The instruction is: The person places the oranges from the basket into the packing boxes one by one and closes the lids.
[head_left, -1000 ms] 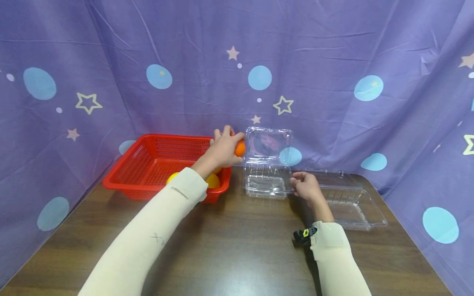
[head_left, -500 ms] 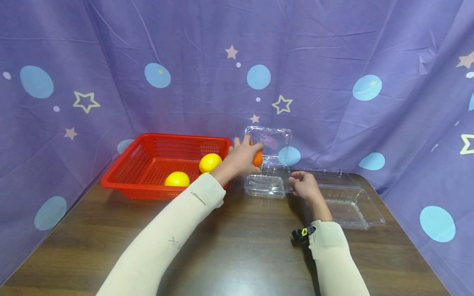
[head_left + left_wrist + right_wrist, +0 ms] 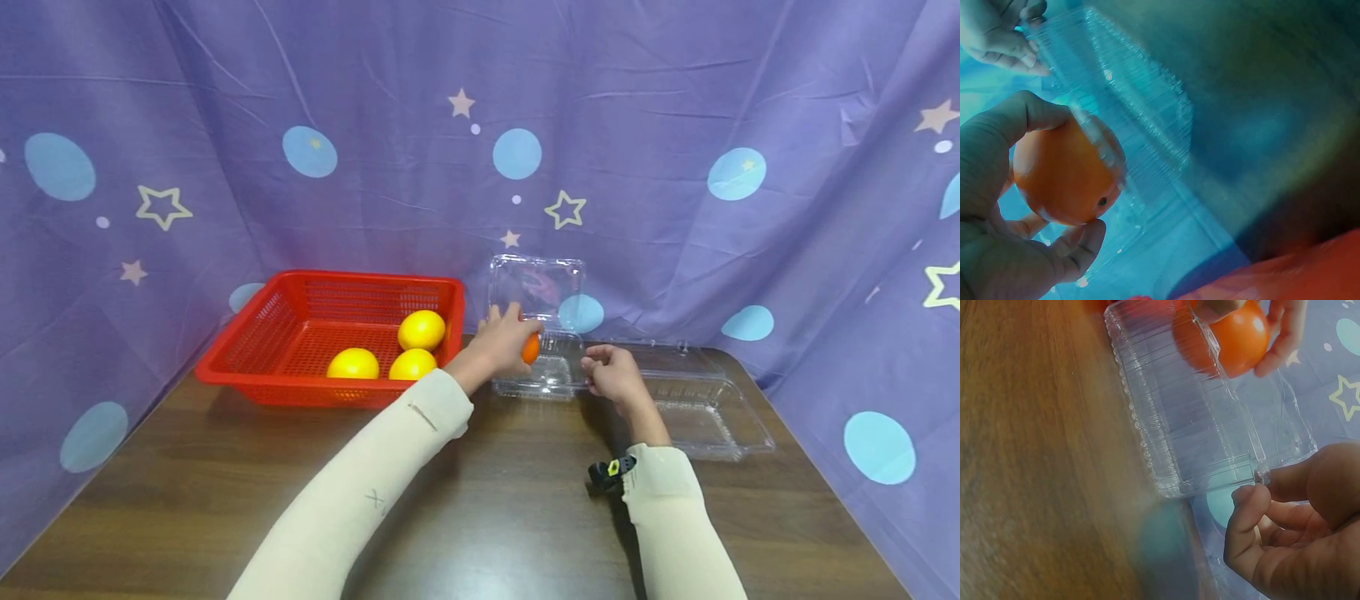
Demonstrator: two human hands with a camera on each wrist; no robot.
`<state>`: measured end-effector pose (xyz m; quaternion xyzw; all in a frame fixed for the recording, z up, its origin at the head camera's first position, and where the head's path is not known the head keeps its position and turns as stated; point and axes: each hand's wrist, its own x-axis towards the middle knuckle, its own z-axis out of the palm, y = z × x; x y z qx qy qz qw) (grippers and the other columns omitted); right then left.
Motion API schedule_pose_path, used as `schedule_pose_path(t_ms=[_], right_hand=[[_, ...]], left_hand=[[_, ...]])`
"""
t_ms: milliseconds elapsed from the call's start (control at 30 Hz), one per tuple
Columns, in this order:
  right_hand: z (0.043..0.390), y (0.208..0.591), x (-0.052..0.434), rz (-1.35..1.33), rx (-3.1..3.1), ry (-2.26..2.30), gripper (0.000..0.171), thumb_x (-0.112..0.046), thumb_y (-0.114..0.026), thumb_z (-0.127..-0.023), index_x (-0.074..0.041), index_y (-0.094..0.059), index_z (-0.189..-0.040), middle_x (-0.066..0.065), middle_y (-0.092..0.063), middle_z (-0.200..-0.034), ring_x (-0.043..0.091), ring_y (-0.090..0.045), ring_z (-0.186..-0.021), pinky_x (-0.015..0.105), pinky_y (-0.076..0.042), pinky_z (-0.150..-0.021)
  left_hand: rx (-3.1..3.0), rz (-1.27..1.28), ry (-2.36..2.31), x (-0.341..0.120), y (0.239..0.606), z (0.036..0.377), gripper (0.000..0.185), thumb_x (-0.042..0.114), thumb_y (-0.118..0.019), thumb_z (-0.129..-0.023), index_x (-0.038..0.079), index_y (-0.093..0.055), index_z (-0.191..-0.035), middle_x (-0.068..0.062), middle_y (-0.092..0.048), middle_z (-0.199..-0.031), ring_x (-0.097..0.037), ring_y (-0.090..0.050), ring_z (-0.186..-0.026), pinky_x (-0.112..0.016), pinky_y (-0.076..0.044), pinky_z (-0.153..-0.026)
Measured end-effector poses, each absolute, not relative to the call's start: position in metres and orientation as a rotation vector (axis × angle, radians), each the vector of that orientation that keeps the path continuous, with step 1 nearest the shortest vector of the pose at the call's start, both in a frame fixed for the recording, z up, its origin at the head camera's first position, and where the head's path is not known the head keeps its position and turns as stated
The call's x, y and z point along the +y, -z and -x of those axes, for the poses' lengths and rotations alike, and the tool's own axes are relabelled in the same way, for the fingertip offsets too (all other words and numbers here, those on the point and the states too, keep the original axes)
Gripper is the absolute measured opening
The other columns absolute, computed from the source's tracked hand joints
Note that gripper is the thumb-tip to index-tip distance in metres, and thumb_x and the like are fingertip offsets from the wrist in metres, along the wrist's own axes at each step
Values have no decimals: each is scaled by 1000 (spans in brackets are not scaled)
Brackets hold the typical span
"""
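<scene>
Left hand (image 3: 498, 342) grips orange (image 3: 530, 348) over open clamshell (image 3: 536, 375), just right of basket (image 3: 247, 350) holding 3 oranges (image 3: 408, 346). Right hand (image 3: 611, 375) pinches clamshell's near corner, likely steadying it on counter (image 3: 480, 500). 2nd clamshell (image 3: 712, 408) right of it.

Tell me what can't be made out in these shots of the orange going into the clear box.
- Head view: most of the orange is hidden by the left hand.
- Head view: whether the orange touches the clear box floor is too small to tell.
- Left wrist view: the red basket is blurred and cut off by the edge.
- Right wrist view: the right hand is cut off at the bottom edge.
</scene>
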<state>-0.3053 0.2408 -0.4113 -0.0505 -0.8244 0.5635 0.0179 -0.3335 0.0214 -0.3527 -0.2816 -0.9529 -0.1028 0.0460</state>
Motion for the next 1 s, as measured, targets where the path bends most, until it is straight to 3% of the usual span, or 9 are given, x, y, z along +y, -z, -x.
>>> schedule_pose_path(t_ms=[333,533,767,1000], right_hand=[[306,411,242,157,-2542,-1774,34,-5,-52,-104,14,-51,-133,18,-60,-98,12,-56,-66,20,-50,-55],[306,412,242,165,-2544,-1786,34,-5,-52,-104,13,-52,-132,12,-59,-94,12,-57,-67,21,-50,-55],[306,412,241,173,-2545,-1787,34,-6,-53,-104,12,-52,-132,17,-61,-97,15,-58,-69,22,-51,-57],[305,411,241,177,-2546,-1785,33,-5,-52,-104,12,-52,-132,18,-60,-97,15,-58,-69,22,-51,-56]], left_hand=[[-2980,839,369,23,369,337,66,29,-84,-81,23,-59,-141,-17,-45,-140,-48,-38,-130,-57,-43,-102],[-3005,817,336,22,374,340,60,25,-81,-81,26,-61,-137,-17,-45,-141,-44,-40,-128,-53,-40,-102],[-3070,797,341,22,378,342,69,22,-76,-82,26,-54,-148,-15,-45,-140,-40,-39,-125,-50,-36,-102],[-3102,814,308,21,373,339,63,31,-70,-89,25,-51,-149,-15,-44,-142,-40,-37,-128,-51,-35,-104]])
